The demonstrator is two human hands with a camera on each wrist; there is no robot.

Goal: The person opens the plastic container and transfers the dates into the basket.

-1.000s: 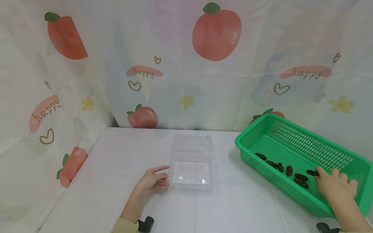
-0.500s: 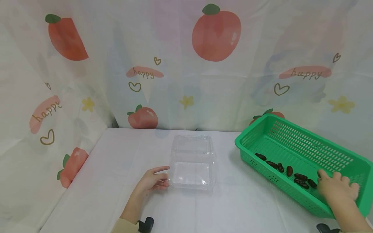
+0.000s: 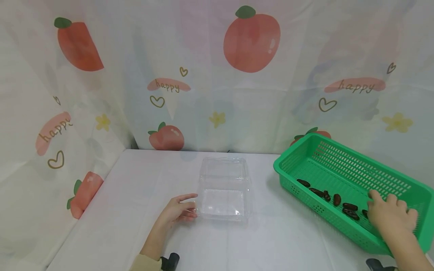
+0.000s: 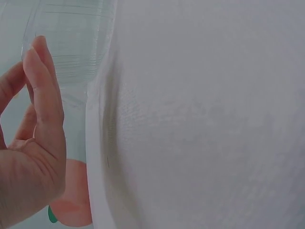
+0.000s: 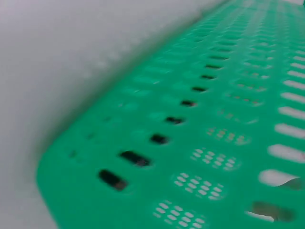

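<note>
My left hand (image 3: 179, 209) holds the left edge of an opened clear plastic clamshell box (image 3: 223, 203), which lies on the white table. In the left wrist view, the fingers (image 4: 45, 90) reach along the clear box (image 4: 76, 43). At the right, my right hand (image 3: 393, 214) is down inside a green basket (image 3: 359, 150), over its near right part. Several dark brown dates (image 3: 336, 199) lie in a row on the basket floor. One date (image 3: 364, 213) shows partly at the hand's left side. The right fingertips are mostly hidden, and I cannot tell whether they hold a date.
A white cloth covers the table (image 3: 118, 226), with a fruit-printed curtain (image 3: 251, 105) behind and at the left. In the right wrist view, the slotted basket wall (image 5: 143, 114) fills much of the frame.
A date seen at the right fingertips a second ago then lay on the basket floor. Now the hand covers more of it and the index finger is raised slightly. The left hand stays in place.
</note>
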